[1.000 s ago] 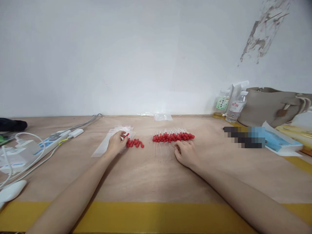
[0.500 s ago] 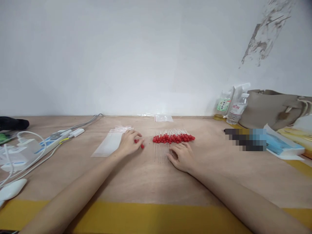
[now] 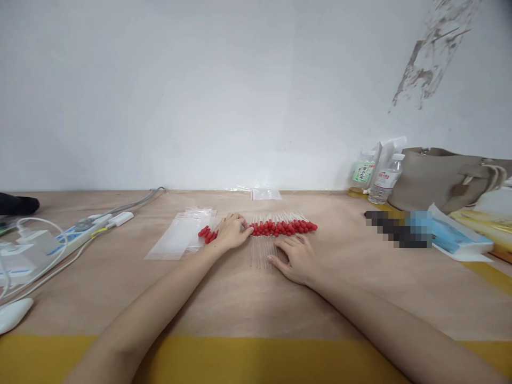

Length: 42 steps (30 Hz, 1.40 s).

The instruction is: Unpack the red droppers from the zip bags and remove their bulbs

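A row of thin, clear and whitish stems with red bulb-like heads (image 3: pixel 282 228) lies on the table in front of me. Some stems point toward the wall, others toward me. My left hand (image 3: pixel 234 230) is at the row's left end, its thumb beside the outermost red heads and apart from the forefinger. Over the near stems rests my right hand (image 3: pixel 296 258), fingers loosely bent and thumb apart. A smaller cluster of red heads (image 3: pixel 207 233) lies left of my left hand, partly hidden by it. Clear zip bags (image 3: pixel 170 237) lie flat beyond that cluster.
On the left are a power strip (image 3: pixel 82 232) with plugs and cables, and a white mouse-like item (image 3: pixel 15 314). Two bottles (image 3: pixel 386 178), a grey-beige bag (image 3: pixel 436 178) and a blue-and-white packet (image 3: pixel 456 237) stand or lie at the right. Another clear bag (image 3: pixel 266 194) lies by the wall.
My left hand has moved right, from beside the bags to the row's left end. The small cluster of red heads now shows beside the bags. My right hand has hardly moved.
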Motion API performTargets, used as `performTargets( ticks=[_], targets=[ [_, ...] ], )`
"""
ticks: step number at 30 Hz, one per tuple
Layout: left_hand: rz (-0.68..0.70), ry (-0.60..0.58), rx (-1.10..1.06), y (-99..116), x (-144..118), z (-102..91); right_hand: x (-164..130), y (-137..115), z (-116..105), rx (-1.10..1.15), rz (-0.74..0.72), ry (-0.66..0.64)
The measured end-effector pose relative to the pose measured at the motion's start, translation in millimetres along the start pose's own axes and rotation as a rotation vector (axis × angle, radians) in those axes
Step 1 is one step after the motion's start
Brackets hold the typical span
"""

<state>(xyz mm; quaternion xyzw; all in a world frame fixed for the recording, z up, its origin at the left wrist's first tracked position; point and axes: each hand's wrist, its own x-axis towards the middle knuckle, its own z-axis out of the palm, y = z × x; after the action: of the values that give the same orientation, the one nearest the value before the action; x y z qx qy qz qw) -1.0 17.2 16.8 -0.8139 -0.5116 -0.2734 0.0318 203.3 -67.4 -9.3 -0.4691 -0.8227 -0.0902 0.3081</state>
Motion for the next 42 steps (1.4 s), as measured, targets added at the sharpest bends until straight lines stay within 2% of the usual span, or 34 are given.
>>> performTargets(
  ticks=[3,6,9,13,16,20,26,33,38,42],
  targets=[
    [-0.085,0.102,-0.046,0,-1,2.9,0,2,3,0.012,0.03,0.013],
    [-0.146,0.198,-0.119,-1,-9,-2.1,1,7,7,0.025,0.081,0.066],
    [-0.026,0.246,-0.162,-2,-27,-15.0,2,12,10,0.039,0.116,0.169],
    [0.201,0.156,-0.162,0,-57,-27.8,3,14,10,0.075,0.055,0.221],
    [0.272,0.109,-0.156,2,-70,-27.3,2,13,7,0.092,-0.026,0.24],
    [0.313,0.121,-0.122,2,-72,-22.6,1,13,2,0.123,-0.001,0.37],
    [0.364,0.137,-0.096,6,-73,-23.7,4,8,0,0.02,-0.195,0.247],
    [0.439,0.157,-0.085,19,-74,-22.2,3,-4,7,0.09,-0.238,0.145],
    [0.533,0.1,-0.029,25,-70,-16.2,4,-10,7,0.181,-0.26,0.089],
    [0.55,0.022,0.003,29,-70,-21.1,4,-9,8,0.172,-0.31,0.118]
  ],
)
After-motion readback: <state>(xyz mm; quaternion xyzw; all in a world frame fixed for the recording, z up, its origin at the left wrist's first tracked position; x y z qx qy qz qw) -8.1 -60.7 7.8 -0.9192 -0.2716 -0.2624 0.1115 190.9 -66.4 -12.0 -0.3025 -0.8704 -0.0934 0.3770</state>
